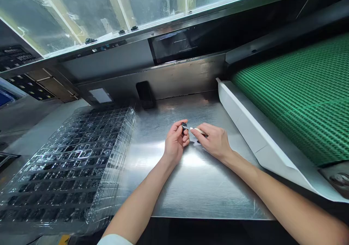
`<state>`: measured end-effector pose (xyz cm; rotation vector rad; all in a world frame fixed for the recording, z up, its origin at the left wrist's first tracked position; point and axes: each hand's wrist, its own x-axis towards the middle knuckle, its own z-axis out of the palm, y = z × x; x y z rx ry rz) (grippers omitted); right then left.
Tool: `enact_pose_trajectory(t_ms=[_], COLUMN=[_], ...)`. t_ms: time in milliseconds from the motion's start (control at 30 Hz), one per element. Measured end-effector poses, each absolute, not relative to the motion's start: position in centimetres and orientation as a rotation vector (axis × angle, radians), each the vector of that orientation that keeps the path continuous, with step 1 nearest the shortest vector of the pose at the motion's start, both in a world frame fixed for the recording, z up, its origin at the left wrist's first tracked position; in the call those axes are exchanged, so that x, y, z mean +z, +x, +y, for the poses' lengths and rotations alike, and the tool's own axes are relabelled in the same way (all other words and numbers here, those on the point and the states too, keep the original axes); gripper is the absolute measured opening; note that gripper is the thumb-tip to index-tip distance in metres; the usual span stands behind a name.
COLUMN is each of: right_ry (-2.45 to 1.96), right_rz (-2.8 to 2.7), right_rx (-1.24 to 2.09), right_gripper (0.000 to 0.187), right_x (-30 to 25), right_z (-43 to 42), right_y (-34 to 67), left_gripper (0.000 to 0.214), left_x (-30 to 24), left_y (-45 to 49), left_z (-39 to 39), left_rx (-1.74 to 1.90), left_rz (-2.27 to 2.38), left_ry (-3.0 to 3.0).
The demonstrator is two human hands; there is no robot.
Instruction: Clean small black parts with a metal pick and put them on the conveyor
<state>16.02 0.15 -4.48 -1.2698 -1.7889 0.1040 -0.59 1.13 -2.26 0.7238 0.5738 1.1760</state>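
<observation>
My left hand (176,140) pinches a small black part (184,125) between thumb and fingers, held above the metal worktop. Its exact kind is too small to make out. In my right hand (214,139) is a thin, light-handled knife (200,131), gripped like a pen. Its blade points left and reaches the black part, or lies right in front of it; whether they touch I cannot tell. Both hands are close together over the middle of the steel worktop (196,187).
Stacked clear plastic trays (73,154) with dark parts in their pockets stand at the left. A black phone (145,94) leans against the back panel. Along the right runs a white guard rail (253,136) beside a green mesh conveyor belt (305,96).
</observation>
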Motion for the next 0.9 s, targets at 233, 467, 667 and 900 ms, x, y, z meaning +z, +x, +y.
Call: enact_pose_trajectory(t_ms=[233,467,667,900], right_ry=[-1.264,-1.27,-1.245,-1.255], right_rz=[-1.795,-1.788,-1.81,-1.81], right_rx=[0.109,0.098,0.099,0.12], right_gripper=[0.059,0.057,0.057,0.057], right_x=[-4.47,-4.47,-4.5,-4.58], right_z=[0.12,0.23,0.18,0.21], right_y=[16.1,16.31,16.26,16.21], left_gripper=[0.031,0.032,0.031,0.032], left_x=[-2.41,-2.41,-2.47,-2.55], left_y=[-0.63,-0.6,-0.62,-0.63], left_z=[1.23,1.11,1.22,1.28], left_rx=[1.166,1.158,1.157,1.156], left_rz=[0.556,0.554,0.554,0.549], left_ry=[0.713,0.722,0.715,0.718])
